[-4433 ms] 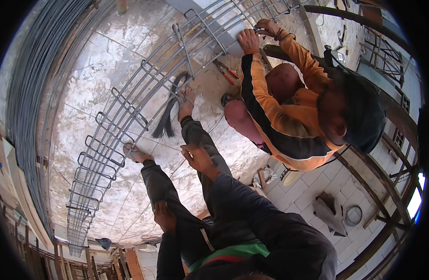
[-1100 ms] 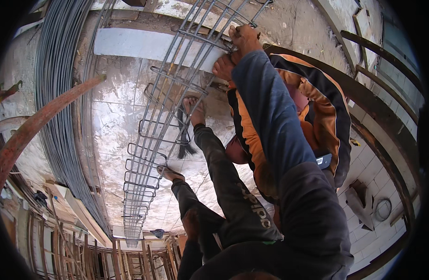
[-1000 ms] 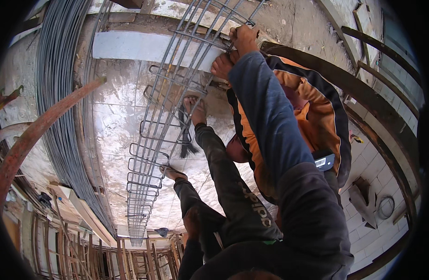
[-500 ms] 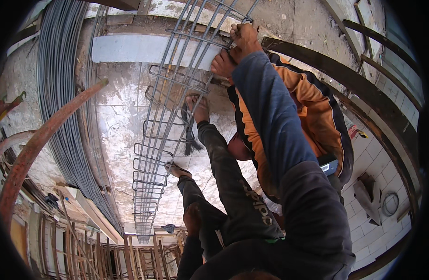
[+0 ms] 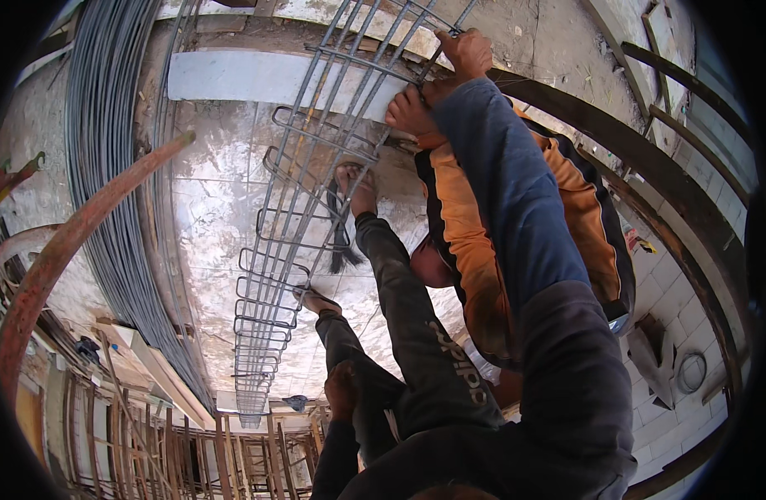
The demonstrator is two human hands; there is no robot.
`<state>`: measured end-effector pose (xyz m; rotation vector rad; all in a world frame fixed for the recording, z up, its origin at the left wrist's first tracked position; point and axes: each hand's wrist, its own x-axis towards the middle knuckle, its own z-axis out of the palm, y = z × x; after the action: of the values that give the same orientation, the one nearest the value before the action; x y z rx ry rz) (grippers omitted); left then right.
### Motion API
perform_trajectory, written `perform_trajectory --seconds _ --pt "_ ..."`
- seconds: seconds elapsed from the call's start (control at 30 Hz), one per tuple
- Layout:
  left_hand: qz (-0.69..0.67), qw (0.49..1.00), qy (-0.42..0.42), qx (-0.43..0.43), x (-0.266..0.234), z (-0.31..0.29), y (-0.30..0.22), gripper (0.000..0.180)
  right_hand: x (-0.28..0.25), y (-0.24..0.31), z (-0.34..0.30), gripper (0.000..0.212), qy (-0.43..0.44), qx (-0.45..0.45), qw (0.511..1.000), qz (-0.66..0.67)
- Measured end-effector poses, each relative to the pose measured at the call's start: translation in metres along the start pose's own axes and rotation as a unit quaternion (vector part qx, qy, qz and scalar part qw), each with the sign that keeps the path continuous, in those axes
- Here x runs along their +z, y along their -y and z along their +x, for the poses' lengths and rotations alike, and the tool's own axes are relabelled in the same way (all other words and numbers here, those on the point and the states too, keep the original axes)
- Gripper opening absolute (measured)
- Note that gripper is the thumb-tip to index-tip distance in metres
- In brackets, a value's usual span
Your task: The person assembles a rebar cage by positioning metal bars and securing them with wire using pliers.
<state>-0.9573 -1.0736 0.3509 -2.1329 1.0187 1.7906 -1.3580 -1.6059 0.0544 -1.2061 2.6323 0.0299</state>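
Note:
A long steel rebar cage (image 5: 270, 225) with thin bent stirrups runs from the top of the view toward the lower left. At its upper right corner, my right hand (image 5: 466, 54) is closed against a bar and stirrup end; what lies in its fingers is hidden. Just below it, a co-worker's hand (image 5: 412, 111) grips the cage's edge bar. That co-worker, in an orange and black jacket (image 5: 474, 250), bends beneath my outstretched right arm. My left hand (image 5: 341, 390) rests on my dark-trousered leg, its fingers too shadowed to make out.
Bundled steel rods (image 5: 108, 167) lie along the left, behind a rusty curved pipe (image 5: 91, 221). A pale board (image 5: 233, 77) passes under the cage. Dark strands (image 5: 341, 242) lie by my foot. Long timber (image 5: 641, 150), a wire coil (image 5: 692, 372) and wooden poles (image 5: 141, 442) stand around.
My right hand and the co-worker's hand have shifted slightly right in view, along with the cage's upper end. My right hand's fingers have turned at the corner. My left hand stays on the leg.

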Motion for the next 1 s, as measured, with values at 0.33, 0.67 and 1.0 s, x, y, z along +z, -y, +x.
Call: perform_trajectory --seconds 0.33,0.67,1.0 --pt "0.047 0.999 0.019 -0.006 0.003 0.012 -0.004 0.021 0.026 -0.016 0.022 0.05 -0.016 -0.075 0.997 0.031" --pt "0.027 0.999 0.022 0.005 0.005 0.012 0.006 0.017 0.027 -0.017 0.016 0.063 0.107 0.009 0.994 -0.001" --pt "0.039 0.999 0.032 -0.014 0.008 0.023 -0.003 0.016 0.044 -0.037 0.02 0.039 -0.206 -0.161 0.964 0.036"
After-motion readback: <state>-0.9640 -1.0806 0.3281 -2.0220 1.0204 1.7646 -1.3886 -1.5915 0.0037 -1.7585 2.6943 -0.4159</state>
